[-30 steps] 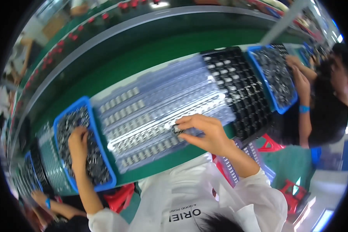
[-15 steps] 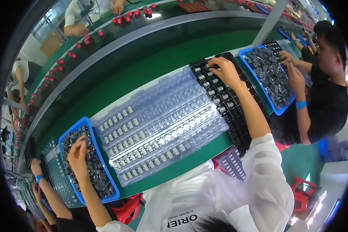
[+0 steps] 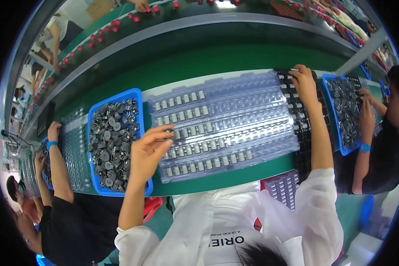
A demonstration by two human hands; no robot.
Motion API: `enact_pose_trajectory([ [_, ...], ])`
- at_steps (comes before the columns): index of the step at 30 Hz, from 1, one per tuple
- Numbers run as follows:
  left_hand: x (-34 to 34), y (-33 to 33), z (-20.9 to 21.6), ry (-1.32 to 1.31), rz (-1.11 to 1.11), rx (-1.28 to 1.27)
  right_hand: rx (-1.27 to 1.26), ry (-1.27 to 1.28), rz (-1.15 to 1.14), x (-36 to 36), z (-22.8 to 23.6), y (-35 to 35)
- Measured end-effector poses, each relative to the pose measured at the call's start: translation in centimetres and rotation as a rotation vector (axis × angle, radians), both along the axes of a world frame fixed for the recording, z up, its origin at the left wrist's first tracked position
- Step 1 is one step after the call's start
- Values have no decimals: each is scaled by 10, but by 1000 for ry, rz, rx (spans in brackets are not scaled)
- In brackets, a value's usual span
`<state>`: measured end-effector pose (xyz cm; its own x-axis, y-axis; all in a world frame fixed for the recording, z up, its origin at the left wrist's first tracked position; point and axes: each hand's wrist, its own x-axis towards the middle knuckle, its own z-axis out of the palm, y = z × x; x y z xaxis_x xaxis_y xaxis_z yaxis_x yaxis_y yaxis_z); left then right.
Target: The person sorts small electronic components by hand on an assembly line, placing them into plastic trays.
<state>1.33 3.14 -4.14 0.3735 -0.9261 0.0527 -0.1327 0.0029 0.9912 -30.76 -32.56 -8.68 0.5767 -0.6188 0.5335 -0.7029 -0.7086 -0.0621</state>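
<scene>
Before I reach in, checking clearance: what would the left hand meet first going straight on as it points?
The left hand would probably meet the middle row of silver parts in the clear tray, though height is unclear.

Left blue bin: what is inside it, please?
Inside the bin is a heap of grey parts, many round, some showing shiny metal. They cover the bottom; the left forearm hides part of the right side.

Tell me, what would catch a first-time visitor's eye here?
Probably the wide clear tray in the middle, with rows of small pale parts. To its left, a blue bin is heaped with grey parts. The left hand holds a small dark part over the tray; the right hand is at the black tray farther right.
</scene>
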Motion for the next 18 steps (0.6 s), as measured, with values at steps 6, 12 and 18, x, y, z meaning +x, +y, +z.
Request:
enact_pose_trajectory([
  [6,-41,-11,-12,-143,-7,-10,541,-274,642,141,27,137],
  [12,-51,-7,-26,-211,49,-14,258,-364,526,190,-22,150],
  [18,-51,-11,-30,-158,20,-39,220,-483,484,189,-12,151],
])
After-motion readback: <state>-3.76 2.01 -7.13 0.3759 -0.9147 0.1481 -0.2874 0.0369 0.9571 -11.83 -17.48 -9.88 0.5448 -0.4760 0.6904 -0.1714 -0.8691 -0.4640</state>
